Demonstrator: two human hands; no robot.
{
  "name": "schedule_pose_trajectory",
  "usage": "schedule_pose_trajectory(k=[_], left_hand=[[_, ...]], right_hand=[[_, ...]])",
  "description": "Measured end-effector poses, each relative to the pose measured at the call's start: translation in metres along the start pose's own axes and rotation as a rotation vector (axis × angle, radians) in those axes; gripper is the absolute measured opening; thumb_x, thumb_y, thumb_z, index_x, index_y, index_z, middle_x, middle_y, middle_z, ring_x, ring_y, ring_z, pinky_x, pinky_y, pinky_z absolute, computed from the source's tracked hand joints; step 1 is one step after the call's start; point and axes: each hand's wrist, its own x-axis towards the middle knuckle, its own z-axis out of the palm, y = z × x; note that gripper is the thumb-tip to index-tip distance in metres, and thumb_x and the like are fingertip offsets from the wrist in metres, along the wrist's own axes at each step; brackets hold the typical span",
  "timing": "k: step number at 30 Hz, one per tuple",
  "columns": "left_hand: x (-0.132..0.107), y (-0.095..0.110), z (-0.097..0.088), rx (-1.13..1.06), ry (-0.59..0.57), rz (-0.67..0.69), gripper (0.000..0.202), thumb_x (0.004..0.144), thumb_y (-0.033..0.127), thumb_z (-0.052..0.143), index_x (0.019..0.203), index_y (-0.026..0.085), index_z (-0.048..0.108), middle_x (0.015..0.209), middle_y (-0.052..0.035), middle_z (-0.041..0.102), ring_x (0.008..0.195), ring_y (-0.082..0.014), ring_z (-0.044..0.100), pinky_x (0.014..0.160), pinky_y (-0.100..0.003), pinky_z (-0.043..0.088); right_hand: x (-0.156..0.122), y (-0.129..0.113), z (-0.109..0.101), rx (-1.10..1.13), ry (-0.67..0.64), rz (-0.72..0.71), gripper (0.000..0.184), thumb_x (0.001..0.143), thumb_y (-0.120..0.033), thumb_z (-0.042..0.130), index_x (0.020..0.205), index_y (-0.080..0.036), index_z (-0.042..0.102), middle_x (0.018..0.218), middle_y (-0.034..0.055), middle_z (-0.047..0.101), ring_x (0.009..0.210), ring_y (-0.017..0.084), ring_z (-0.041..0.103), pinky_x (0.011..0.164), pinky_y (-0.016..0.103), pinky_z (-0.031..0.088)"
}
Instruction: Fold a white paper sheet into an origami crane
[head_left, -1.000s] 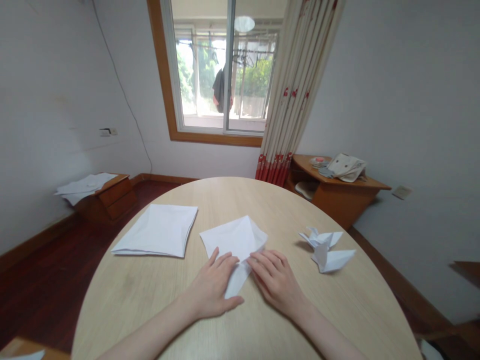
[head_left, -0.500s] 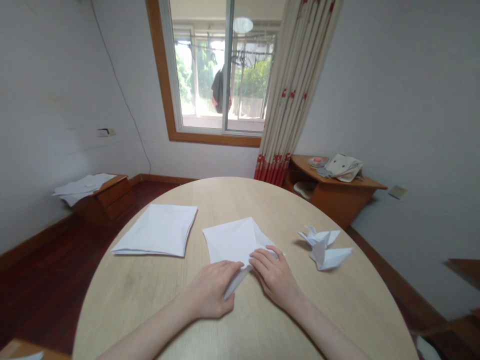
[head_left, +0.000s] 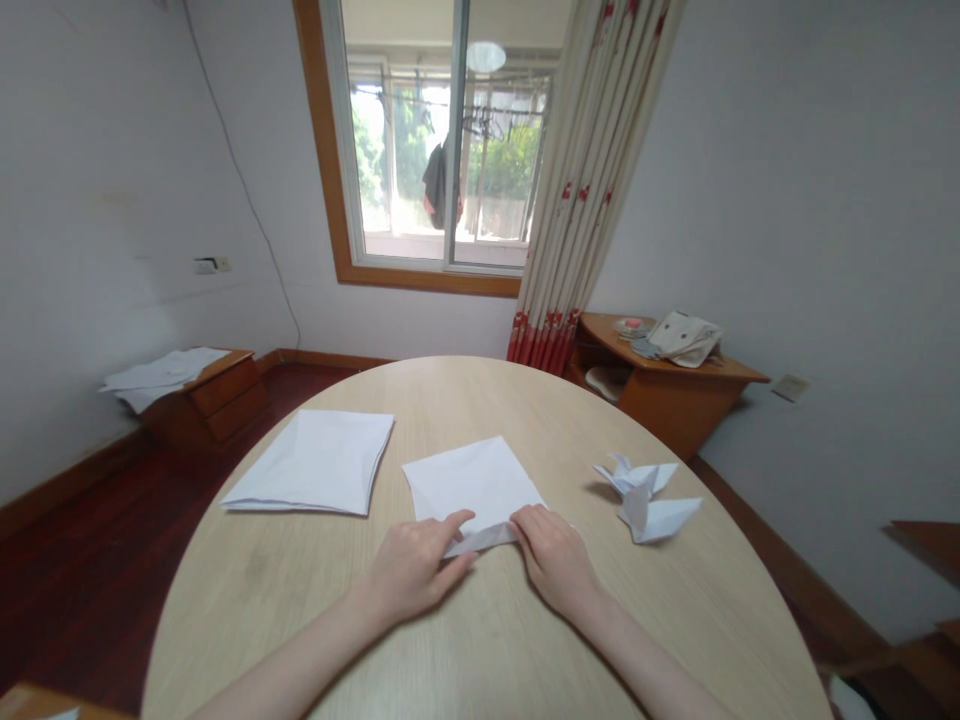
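Note:
A white paper sheet (head_left: pixel 471 484) lies on the round wooden table (head_left: pixel 315 590) right in front of me. My left hand (head_left: pixel 411 566) pinches the sheet's near edge between thumb and forefinger, and that edge is lifted off the table. My right hand (head_left: pixel 553 556) grips the same near edge at its right end, fingers curled. To the left sits a stack of white paper (head_left: pixel 315 461). Two folded paper figures (head_left: pixel 646 493) rest on the table at the right.
A low wooden cabinet (head_left: pixel 206 393) with loose papers stands by the left wall. At the back right, a wooden side table (head_left: pixel 664 385) carries a bag and small items. A curtain (head_left: pixel 585 180) hangs beside the window.
The sheet has been unfolded into a flatter square shape. Both hands have drawn back toward me to the sheet's near edge and now pinch it.

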Motion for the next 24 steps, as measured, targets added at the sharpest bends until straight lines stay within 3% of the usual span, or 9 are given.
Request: schedule_pose_trajectory(k=[7,11,18,24], left_hand=[[-0.001,-0.005,0.007,0.054,0.2,-0.033,0.037,0.098,0.04,0.041,0.127,0.019,0.043,0.083,-0.0045,0.073,0.071,-0.018,0.07,0.063,-0.025,0.052],[0.0,-0.003,0.004,0.089,0.314,-0.041,0.035,0.098,0.037,0.04,0.129,0.02,0.039,0.09,-0.005,0.07,0.071,-0.0174,0.069,0.062,-0.025,0.052],[0.001,-0.005,0.007,0.083,0.458,-0.005,0.043,0.096,0.033,0.045,0.135,0.022,0.031,0.114,-0.0116,0.057,0.102,-0.0239,0.06,0.084,-0.038,0.051],[0.0,-0.002,0.009,0.176,0.495,-0.012,0.045,0.097,0.031,0.044,0.138,0.024,0.028,0.122,-0.0129,0.048,0.113,-0.0258,0.051,0.092,-0.041,0.048]], right_hand=[[-0.001,-0.002,0.001,0.157,0.021,0.056,0.03,0.1,-0.024,0.028,0.081,-0.021,0.05,0.073,0.0036,0.06,0.066,0.018,0.056,0.06,0.027,0.039],[0.0,-0.007,0.0,0.271,0.002,0.092,0.03,0.101,-0.027,0.026,0.081,-0.021,0.048,0.073,0.0028,0.059,0.066,0.017,0.057,0.059,0.027,0.041],[-0.001,-0.018,-0.001,0.488,-0.088,0.148,0.025,0.098,-0.026,0.031,0.08,-0.022,0.046,0.074,0.0018,0.059,0.066,0.016,0.057,0.06,0.026,0.044],[-0.001,-0.023,-0.003,0.528,-0.112,0.163,0.021,0.097,-0.024,0.033,0.081,-0.021,0.047,0.076,0.0022,0.059,0.067,0.016,0.057,0.061,0.026,0.044]])
